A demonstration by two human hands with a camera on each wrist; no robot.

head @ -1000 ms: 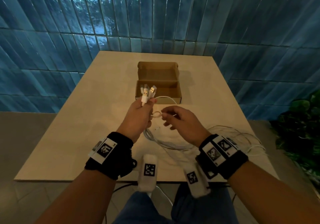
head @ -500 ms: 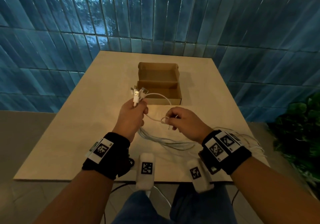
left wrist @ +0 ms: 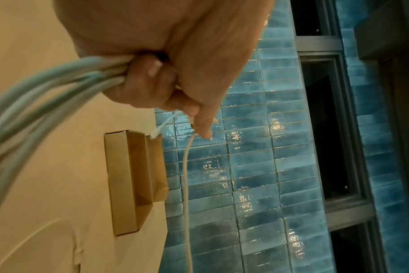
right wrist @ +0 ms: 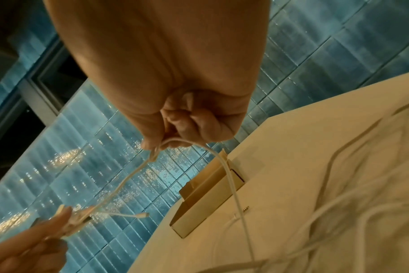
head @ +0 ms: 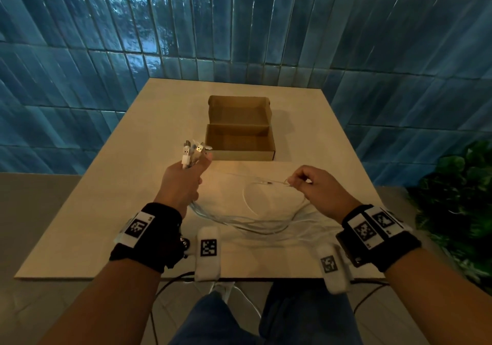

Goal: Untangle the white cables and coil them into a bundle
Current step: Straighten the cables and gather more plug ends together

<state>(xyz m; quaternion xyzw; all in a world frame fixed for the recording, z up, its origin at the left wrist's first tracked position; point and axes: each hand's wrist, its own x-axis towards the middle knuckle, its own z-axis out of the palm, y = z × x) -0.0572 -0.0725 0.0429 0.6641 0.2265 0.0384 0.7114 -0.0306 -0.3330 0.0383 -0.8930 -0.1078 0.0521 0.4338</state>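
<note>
My left hand [head: 183,182] is closed in a fist around the white cables [head: 255,222], with their plugs [head: 192,152] sticking up above my thumb and the strands trailing out below my palm onto the table [head: 80,211]. My right hand [head: 316,187], well to the right, pinches one thin strand between thumb and fingertips [right wrist: 152,144], other fingers curled in; that strand runs left toward my other hand, and a small plug [head: 267,183] hangs along it. The rest of the cables lie in loose loops on the near part of the table between my wrists. I judge I'm in the untangling step, drawing one strand clear of the bunch; coiling hasn't begun. Next I'd need to work that strand free without tightening any knot, then gather it alongside the others. An open cardboard box [head: 239,142] sits just beyond my hands. I can read no brand or writing; only square black-and-white markers on my wristbands [head: 138,227].
</note>
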